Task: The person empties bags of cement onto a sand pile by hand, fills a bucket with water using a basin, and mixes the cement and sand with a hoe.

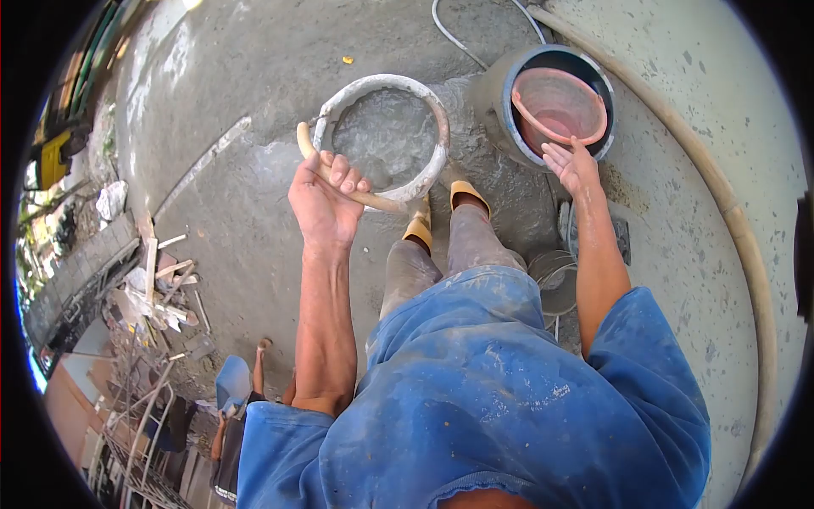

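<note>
My left hand (329, 195) is closed round a curved tan handle (380, 202) that crosses the near left side of a round bucket (439, 157). Grey wet slurry (386, 136) fills the bucket, and its pale rim is caked with cement. To the right, my right hand (577, 170) is palm up with its fingers stretched out, the thumb tip right at the rim of a pink bucket (555, 92). That pink bucket sits tilted inside the mouth of a larger dark drum (507, 102).
A thick tan hose (725, 195) curves along the right side. Near my right leg stands a small grey bucket (555, 280). Wood scraps and rubble (161, 293) lie at the left, below a yellow object (56, 159). Another person's arm (259, 369) shows lower left beside a blue scoop-like object (233, 383).
</note>
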Available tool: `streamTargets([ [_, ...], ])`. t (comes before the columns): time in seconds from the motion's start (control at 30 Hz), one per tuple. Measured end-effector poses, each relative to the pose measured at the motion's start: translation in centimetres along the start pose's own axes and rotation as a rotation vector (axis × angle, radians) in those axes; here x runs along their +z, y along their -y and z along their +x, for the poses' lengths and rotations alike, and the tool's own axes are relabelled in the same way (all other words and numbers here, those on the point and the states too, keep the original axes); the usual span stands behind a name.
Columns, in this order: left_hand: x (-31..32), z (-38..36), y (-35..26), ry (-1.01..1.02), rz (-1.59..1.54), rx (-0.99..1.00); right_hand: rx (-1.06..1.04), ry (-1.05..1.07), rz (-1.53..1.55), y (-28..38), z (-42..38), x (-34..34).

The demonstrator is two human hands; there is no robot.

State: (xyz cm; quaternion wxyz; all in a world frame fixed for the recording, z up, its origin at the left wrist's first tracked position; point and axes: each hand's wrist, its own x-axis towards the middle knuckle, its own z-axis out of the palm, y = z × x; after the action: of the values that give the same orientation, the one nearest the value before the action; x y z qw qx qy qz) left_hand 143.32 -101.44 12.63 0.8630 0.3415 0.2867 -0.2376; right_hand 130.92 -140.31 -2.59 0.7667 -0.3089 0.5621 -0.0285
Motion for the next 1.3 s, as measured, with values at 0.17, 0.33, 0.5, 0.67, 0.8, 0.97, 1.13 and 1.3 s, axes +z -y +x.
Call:
streamTargets([
  [0.17, -1.9, -5.1, -0.1, -0.158, -0.094, 0.086, -0.335, 0.468, -0.924, -6.8, -11.5, 14.3],
  [0.33, -7.1, -10.0, -0.1, -0.137, -0.379, 0.214, -0.169, 1.268, -1.161, -17.4, -21.9, 22.7],
  [0.5, -15.4, -15.6, -0.7, -0.267, -0.469, 0.237, -0.064, 1.414, -1.601, -26.7, -28.8, 24.5],
  [0.67, -25.8, -22.1, -2.3, -0.292, -0.366, 0.395, -0.287, 1.648, -1.759, -37.6, -34.5, 25.3],
  [0.8, -36.0, -27.9, -3.1, -0.521, -0.197, 0.565, -0.143, 1.760, -1.921, -46.7, -42.9, 26.7],
  [0.97, -47.3, -37.9, -2.5, -0.696, -0.144, 0.747, -0.189, 1.948, -2.021, -59.7, -51.4, 25.3],
  [1.13, -55.4, -56.7, 4.0, -1.048, -0.145, 0.883, -0.255, 2.150, -2.067, -72.2, -60.2, 21.9],
  [1.3, -63.1, -71.8, 20.8, -1.682, -0.459, 0.686, -0.116, 2.199, -2.157, -83.5, -67.8, 17.3],
])
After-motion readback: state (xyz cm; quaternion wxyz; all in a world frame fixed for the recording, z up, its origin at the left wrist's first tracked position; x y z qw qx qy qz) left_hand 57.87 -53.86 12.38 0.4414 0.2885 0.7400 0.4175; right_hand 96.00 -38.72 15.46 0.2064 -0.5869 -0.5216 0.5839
